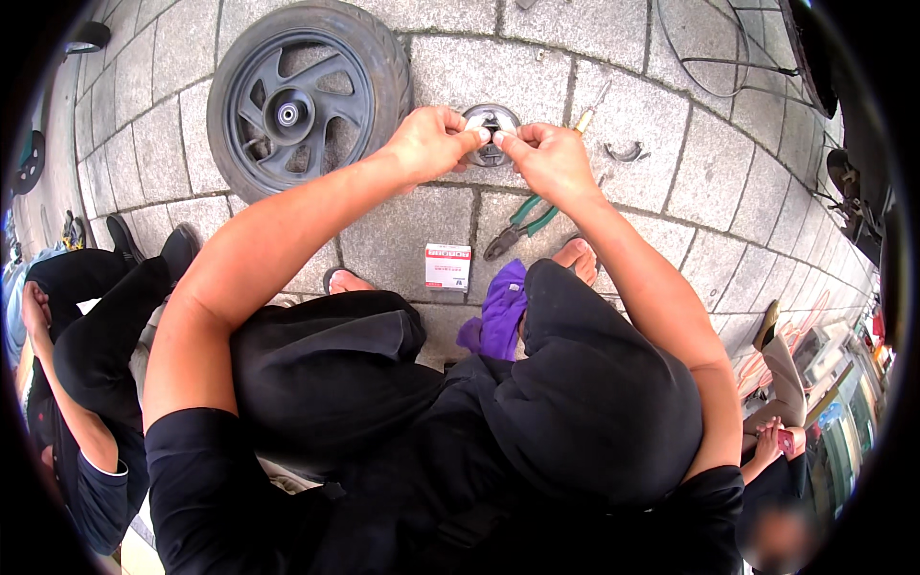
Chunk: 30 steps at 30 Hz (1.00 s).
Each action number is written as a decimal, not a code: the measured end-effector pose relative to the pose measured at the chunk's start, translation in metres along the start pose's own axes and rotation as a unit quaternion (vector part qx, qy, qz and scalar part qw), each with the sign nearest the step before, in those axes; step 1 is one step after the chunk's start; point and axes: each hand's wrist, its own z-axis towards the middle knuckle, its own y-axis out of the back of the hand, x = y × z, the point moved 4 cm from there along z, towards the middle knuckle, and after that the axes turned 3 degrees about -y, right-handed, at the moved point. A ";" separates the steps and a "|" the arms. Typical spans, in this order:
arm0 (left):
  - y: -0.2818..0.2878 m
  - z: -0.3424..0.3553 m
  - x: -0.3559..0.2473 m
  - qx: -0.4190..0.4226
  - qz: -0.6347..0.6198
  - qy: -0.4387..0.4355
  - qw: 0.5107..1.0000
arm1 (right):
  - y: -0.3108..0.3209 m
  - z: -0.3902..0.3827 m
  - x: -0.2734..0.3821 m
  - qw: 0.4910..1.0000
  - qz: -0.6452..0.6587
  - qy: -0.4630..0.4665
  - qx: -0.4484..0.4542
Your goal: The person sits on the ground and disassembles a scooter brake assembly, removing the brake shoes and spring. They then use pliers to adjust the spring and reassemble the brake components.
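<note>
Both hands meet over a round, dark metal brake plate (492, 111) on the paving in front of me. My left hand (436, 144) pinches its left side with thumb and fingers. From the right, my right hand (551, 161) does the same, the two thumbs nearly touching at the middle. Small pale parts show between the fingers; their exact shape is hidden. Left of my hands lies a black spoked wheel (356, 125) with its tyre on. A screwdriver with a yellowish handle (585, 120) lies just beyond my right hand, and green-handled pliers (518, 228) rest nearer me.
A curved dark metal piece (627, 153) lies to the right. Between my feet are a red and white box (448, 266) and a purple cloth (498, 311). One person (86, 355) sits at left; another's hands (774, 441) hold a red object at right. Cable loops (714, 91) at far right.
</note>
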 end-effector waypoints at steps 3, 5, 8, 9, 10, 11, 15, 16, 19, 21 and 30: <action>0.000 0.001 0.004 0.000 0.000 -0.008 1.000 | 0.000 0.003 -0.003 1.000 -0.016 0.013 0.003; 0.000 0.002 0.006 -0.001 0.007 -0.015 1.000 | 0.000 0.005 -0.005 0.999 -0.025 0.026 0.005; 0.001 0.000 0.003 -0.007 0.002 -0.029 1.000 | 0.001 0.005 -0.005 0.999 -0.030 0.036 0.013; 0.000 -0.002 0.001 -0.009 0.010 -0.027 1.000 | 0.002 0.004 -0.005 0.999 -0.030 0.036 0.018; 0.000 -0.004 -0.002 -0.012 0.018 -0.027 0.999 | 0.003 0.003 -0.002 0.999 -0.030 0.039 0.022; 0.000 -0.004 -0.003 -0.014 0.026 -0.026 0.999 | 0.005 0.002 0.000 0.997 -0.052 0.050 0.018; 0.001 -0.002 -0.001 -0.011 0.030 -0.040 0.999 | 0.006 -0.002 0.009 0.992 -0.093 0.083 0.010; 0.002 -0.002 -0.001 -0.015 0.034 -0.043 0.998 | 0.005 -0.004 0.011 0.992 -0.090 0.089 0.011; 0.002 -0.004 -0.004 -0.024 0.046 -0.046 0.998 | 0.005 0.001 0.014 0.989 -0.129 0.075 0.010; 0.002 -0.005 -0.005 -0.025 0.048 -0.050 0.997 | 0.005 0.002 0.015 0.988 -0.133 0.074 0.019; 0.005 0.000 -0.004 -0.023 0.057 -0.067 0.996 | 0.002 0.013 0.007 0.993 -0.042 0.057 0.095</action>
